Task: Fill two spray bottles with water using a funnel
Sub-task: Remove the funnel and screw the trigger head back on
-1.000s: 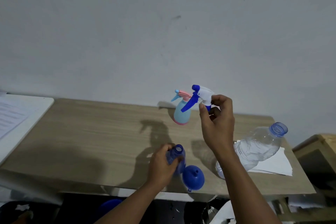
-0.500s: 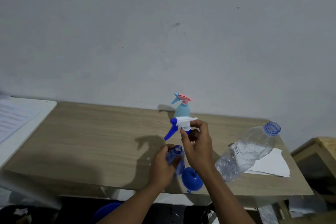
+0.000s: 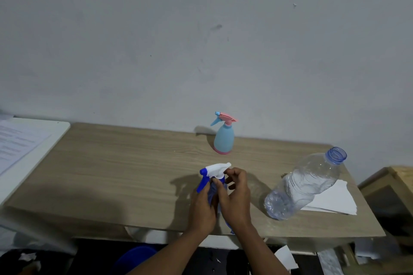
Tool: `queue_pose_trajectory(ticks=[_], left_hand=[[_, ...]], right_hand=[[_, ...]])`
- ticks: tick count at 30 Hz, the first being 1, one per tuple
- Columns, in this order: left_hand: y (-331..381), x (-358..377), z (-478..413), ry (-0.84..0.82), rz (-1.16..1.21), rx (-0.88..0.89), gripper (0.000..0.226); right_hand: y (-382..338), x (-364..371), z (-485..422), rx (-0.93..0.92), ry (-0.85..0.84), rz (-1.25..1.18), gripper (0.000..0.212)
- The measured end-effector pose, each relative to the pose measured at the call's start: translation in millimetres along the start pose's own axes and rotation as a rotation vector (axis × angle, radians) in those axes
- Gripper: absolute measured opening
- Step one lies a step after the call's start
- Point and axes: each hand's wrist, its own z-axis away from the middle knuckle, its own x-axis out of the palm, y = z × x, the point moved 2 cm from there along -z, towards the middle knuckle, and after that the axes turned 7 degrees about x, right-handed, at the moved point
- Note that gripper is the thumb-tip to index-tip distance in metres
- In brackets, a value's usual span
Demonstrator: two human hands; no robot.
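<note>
My left hand point(image 3: 202, 206) grips the body of a small blue spray bottle point(image 3: 211, 188) standing near the table's front edge. Its white and blue trigger head point(image 3: 213, 172) now sits on the bottle's neck, and my right hand point(image 3: 235, 196) holds that head at its collar. Only a sliver of the blue funnel point(image 3: 229, 226) shows beneath my right wrist. A light blue spray bottle with a pink trigger point(image 3: 224, 135) stands upright by the wall. A clear water bottle point(image 3: 306, 183), uncapped and partly full, stands at the right.
A wooden table point(image 3: 125, 169) runs along a grey wall. White paper sheets point(image 3: 328, 198) lie behind the water bottle. A white board with printed paper point(image 3: 20, 143) adjoins the table at the left. A wooden piece of furniture point(image 3: 393, 187) stands at the right.
My right hand has brought the trigger head down from above the table onto the blue bottle's neck. My left hand has stayed on the bottle.
</note>
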Motion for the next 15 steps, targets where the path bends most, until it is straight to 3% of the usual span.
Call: queue_pose_trajectory(ticks=[6,13,15], left_hand=[[18,-7,2,0.03,0.245,0.016,0.036],[11,-9,-1,0.023,0.159,0.007,0.043],[12,-12,-3,0.005,0.173,0.016,0.046]], right_hand=[[10,0,0,0.076,0.029,-0.067,0.041],[18,3,-14,0.188,-0.013,-0.116,0.059],[21,0,-17,0.137,-0.081,-0.084,0.046]])
